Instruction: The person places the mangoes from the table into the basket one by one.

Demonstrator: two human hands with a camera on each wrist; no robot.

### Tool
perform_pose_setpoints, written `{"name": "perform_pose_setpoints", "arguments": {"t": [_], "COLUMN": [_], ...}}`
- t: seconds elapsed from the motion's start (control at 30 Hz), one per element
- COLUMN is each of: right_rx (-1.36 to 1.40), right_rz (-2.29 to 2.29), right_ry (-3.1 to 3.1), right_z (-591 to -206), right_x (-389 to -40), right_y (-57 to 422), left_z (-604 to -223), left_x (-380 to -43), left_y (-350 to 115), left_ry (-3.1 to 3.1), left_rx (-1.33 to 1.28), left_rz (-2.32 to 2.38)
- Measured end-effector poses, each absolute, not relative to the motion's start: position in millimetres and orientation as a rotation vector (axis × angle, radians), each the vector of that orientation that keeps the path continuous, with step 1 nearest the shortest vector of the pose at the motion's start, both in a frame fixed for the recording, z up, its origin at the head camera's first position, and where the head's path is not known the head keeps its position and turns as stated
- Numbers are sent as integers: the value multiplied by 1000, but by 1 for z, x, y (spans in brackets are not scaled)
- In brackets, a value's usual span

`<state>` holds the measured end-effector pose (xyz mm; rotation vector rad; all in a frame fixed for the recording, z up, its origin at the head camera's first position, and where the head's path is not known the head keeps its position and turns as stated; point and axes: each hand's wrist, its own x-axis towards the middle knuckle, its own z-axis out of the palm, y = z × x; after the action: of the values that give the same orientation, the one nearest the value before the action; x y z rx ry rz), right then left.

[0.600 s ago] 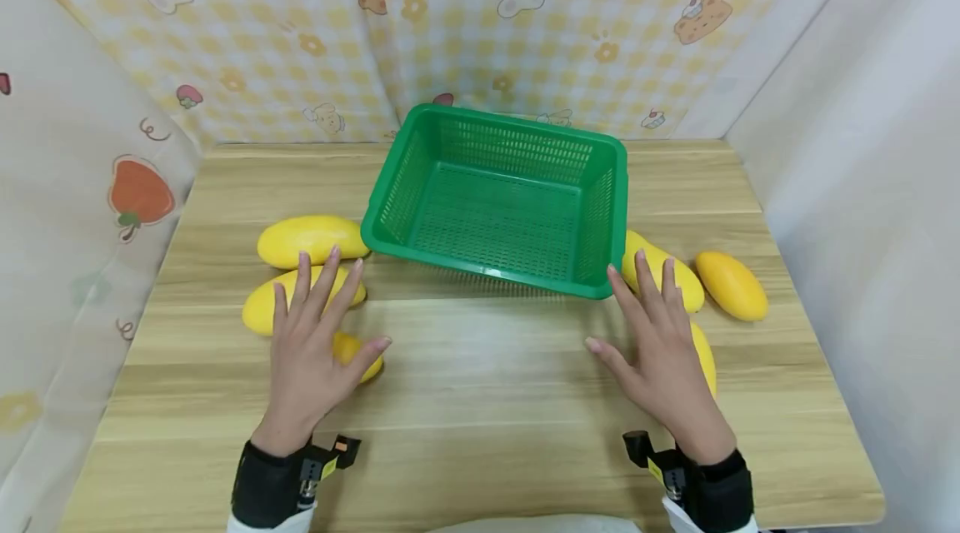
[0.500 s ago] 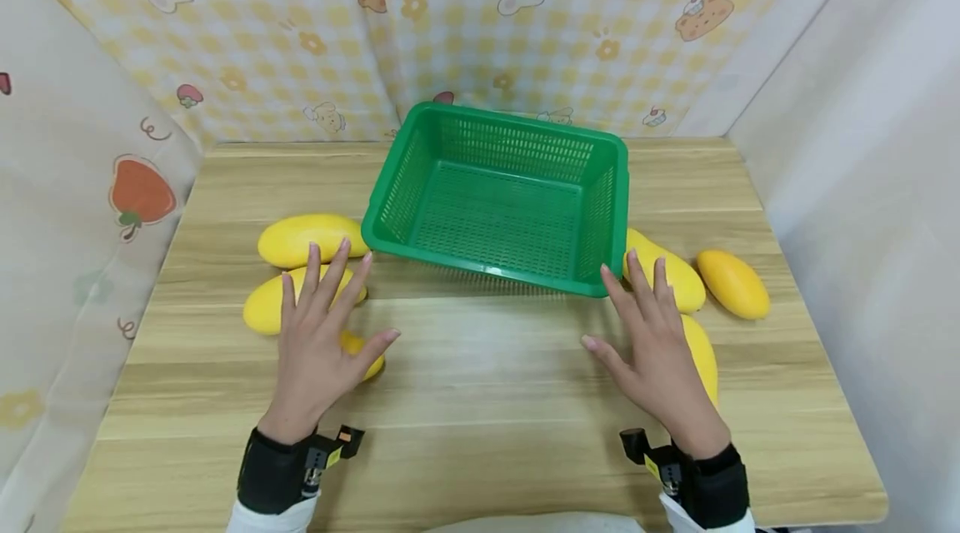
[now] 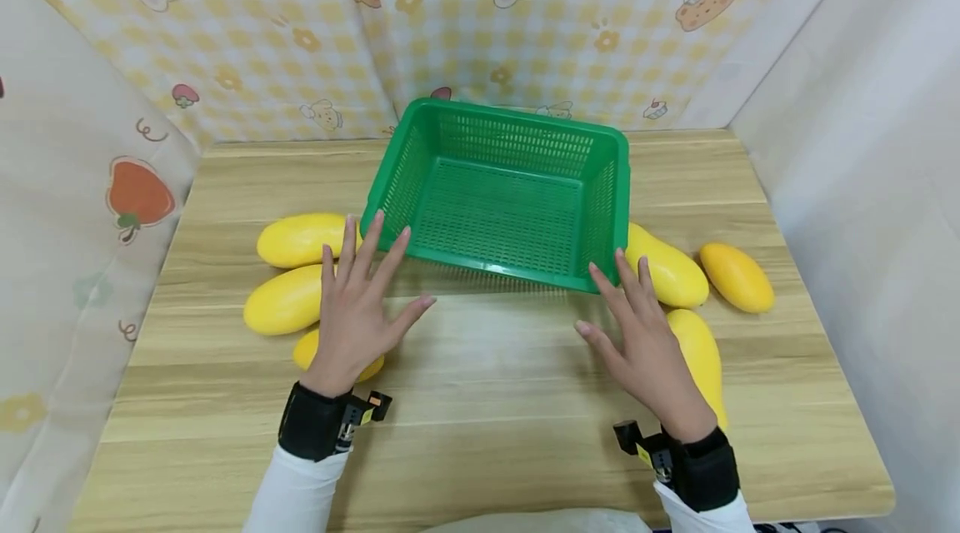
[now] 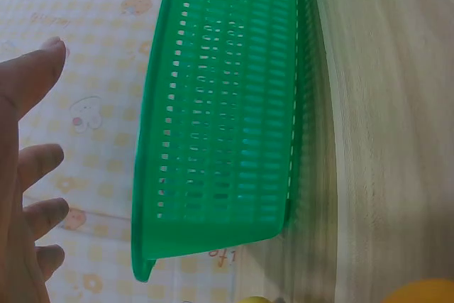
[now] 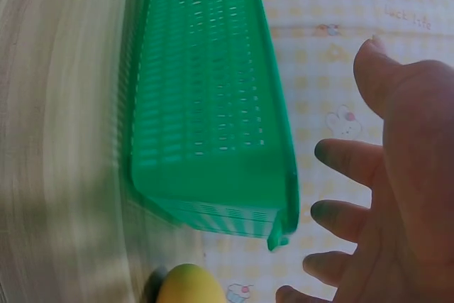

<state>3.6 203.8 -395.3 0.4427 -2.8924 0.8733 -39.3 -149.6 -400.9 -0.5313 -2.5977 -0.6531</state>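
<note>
A green plastic basket (image 3: 498, 212) with perforated walls stands at the back middle of the wooden table, with nothing inside. Over its front left corner my left hand (image 3: 356, 316) hovers, fingers straight and spread. In the left wrist view, the left fingers (image 4: 44, 164) are apart from the basket wall (image 4: 220, 118). My right hand (image 3: 641, 346) hovers near the front right corner with fingers extended; the right wrist view shows a gap to the basket (image 5: 206, 104). Neither hand holds anything. Yellow mango-like fruits lie on both sides, such as one (image 3: 285, 300) partly behind my left hand.
On the left are a back yellow fruit (image 3: 300, 240) and a smaller one (image 3: 306, 348), partly covered by my hand. To the right lie a yellow fruit (image 3: 667, 266), a smaller orange-yellow one (image 3: 737, 277) and another (image 3: 697, 354). A checked cloth (image 3: 442, 33) hangs behind.
My left hand has moved right and forward, from over the left fruits to the basket's front left corner. My right hand has shifted slightly left and forward. The basket stays put.
</note>
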Motion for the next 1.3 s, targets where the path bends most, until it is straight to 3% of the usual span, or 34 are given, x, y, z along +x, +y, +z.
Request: {"name": "perform_pose_setpoints", "arguments": {"t": [0.4, 1.3], "right_rx": [367, 373], "right_rz": [971, 890], "right_ry": [-2972, -2820], "right_z": [-400, -406], "right_x": [-5, -2], "right_y": [200, 198], "left_z": [-412, -413], "left_x": [-61, -39], "left_y": [-146, -145], "left_ry": [-2713, -2626], "left_rx": [-526, -517], "left_rz": [-800, -755]}}
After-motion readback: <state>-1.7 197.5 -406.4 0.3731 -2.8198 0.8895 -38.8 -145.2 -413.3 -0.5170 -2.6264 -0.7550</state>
